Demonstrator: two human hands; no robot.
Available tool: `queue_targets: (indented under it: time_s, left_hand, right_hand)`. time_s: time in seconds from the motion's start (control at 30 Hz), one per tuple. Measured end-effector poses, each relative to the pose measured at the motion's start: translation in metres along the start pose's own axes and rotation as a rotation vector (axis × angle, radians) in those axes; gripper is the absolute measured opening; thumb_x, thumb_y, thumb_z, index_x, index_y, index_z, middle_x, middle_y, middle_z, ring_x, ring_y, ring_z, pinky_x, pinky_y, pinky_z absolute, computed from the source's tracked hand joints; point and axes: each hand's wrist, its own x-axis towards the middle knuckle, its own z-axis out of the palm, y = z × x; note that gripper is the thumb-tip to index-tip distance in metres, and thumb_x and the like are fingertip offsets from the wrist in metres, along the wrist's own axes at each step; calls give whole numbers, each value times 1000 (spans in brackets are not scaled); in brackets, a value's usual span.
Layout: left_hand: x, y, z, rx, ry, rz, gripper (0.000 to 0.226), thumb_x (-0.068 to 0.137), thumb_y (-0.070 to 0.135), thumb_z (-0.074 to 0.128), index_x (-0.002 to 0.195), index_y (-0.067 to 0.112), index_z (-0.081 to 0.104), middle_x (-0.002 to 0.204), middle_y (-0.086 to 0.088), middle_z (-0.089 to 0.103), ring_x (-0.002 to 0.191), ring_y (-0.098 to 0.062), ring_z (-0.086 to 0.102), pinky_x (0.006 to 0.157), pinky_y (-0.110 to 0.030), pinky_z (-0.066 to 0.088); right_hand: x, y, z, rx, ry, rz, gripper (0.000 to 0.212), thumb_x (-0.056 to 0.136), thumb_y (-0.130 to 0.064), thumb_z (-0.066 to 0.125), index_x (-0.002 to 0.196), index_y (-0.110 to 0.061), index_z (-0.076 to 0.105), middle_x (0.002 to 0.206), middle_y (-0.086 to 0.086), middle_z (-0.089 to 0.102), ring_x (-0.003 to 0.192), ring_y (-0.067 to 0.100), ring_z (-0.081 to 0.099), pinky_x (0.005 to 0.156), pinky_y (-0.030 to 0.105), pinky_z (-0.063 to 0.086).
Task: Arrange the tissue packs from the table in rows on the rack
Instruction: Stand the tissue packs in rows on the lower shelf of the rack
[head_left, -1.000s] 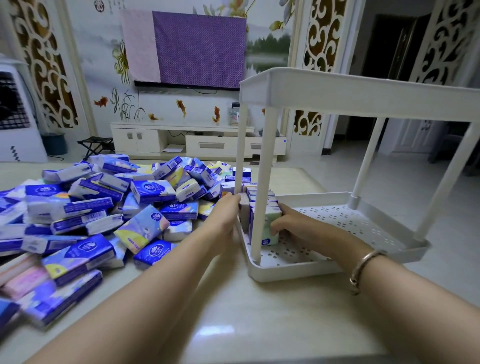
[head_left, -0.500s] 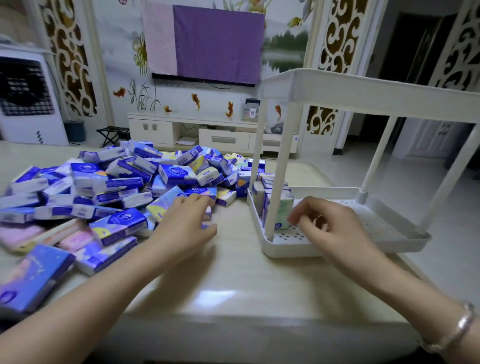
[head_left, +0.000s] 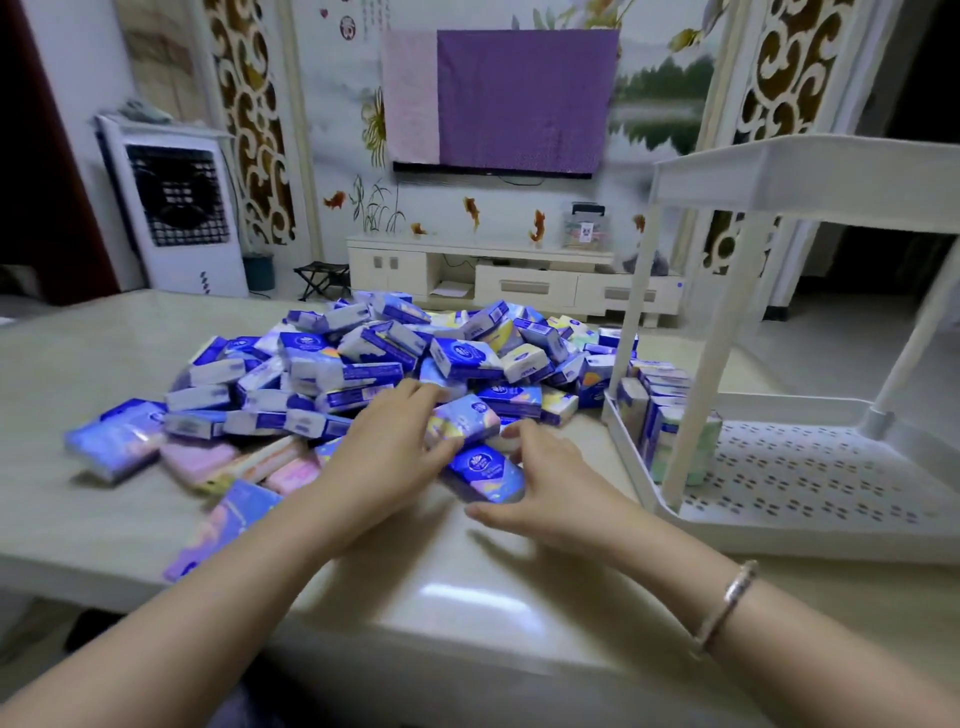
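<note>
Both hands have left the rack and moved left to the near edge of the pile. The table (head_left: 467, 597), pale and glossy, runs across the view; its near edge lies below the forearms, and a bare strip of top separates the pile from that edge. The white rack (head_left: 810, 530) stands on the table at right, its perforated lower shelf bare over most of its area and bounded by a raised rim; a white post (head_left: 701, 395) rises at its front left corner. The pile of tissue packs (head_left: 363, 364) covers the table's middle and left, reaching nearly to the rack's left rim. A row of packs (head_left: 657, 410) stands upright along the left side of the lower shelf. The left hand (head_left: 387, 457) rests on the pile, fingers curled loosely over a pale pack (head_left: 462, 418), thumb against its near side. The right hand (head_left: 550, 488) is spread, fingers relaxed and reaching over the far end of a dark blue pack (head_left: 480, 470) that lies flat between the two hands; whether it grips cannot be told through the blur. A bracelet (head_left: 727, 603) circles the right wrist.
</note>
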Motion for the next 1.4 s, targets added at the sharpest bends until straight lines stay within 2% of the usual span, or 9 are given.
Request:
queue_targets:
  time_s: [0.2,0.43,0.53,0.63,0.73,0.87,1.03,1.17,1.4]
  left_hand:
    - [28,9,19,148,-126,-91,53,87,48,58,129,17,45,129,-6,55,117,-29,40,95,-40,40]
    - [34,20,14,-629,5,-292,51,87,42,45,136,30,39,122,-12,55,96,-24,64,79,-32,46]
    - [34,28,12,-817,5,-231,57,76,49,39,131,36,39,121,-18,53,91,-21,62,88,-36,49]
    - [33,29,12,-812,-1,-195,36,91,49,48,118,35,28,122,-3,52,110,-15,55,96,-25,44]
    - [32,23,7,-866,23,-184,33,96,37,51,114,33,25,110,-6,62,99,-21,64,91,-30,52]
    - [31,16,1,-924,118,-182,29,96,28,53,117,30,32,103,1,62,102,-29,64,94,-51,50]
    - [25,20,0,-899,96,-137,21,97,25,51,101,37,35,106,-8,61,93,-29,64,85,-51,55]
    - [27,25,0,-917,100,-127,23,97,24,51,102,38,33,103,2,59,99,-22,65,83,-49,56]
    - [23,50,-3,-986,110,-76,20,96,32,52,108,36,38,115,-4,57,106,-24,62,84,-46,57]
  right_hand:
    - [3,13,0,42,40,136,60,57,-50,59,107,-23,40,113,0,51,107,23,48,84,32,42]
    - [9,13,-8,922,210,242,27,89,-21,64,110,-19,47,91,1,64,81,8,60,91,38,48]
    - [15,-2,-6,1023,227,117,18,92,-16,59,109,-14,51,81,-5,66,71,-4,62,76,14,47]
    - [23,-13,-6,970,223,31,8,95,-14,54,103,-13,55,83,-8,65,69,-14,59,62,1,40]
    - [36,-11,-4,828,241,-14,16,94,-18,48,97,-21,63,95,-13,64,99,1,59,85,11,43]
    - [55,14,3,-58,273,52,40,89,-28,49,128,-19,53,132,-3,51,128,19,40,106,34,29]
    - [54,21,10,-204,317,-5,58,85,-41,58,135,-15,41,121,8,45,111,31,49,93,37,39]
    - [41,22,3,-442,315,-99,38,89,-31,54,123,-16,46,118,6,44,103,30,54,76,37,43]
    - [17,6,-28,517,526,10,8,89,-24,57,84,-19,60,77,-6,67,77,13,61,69,24,48]
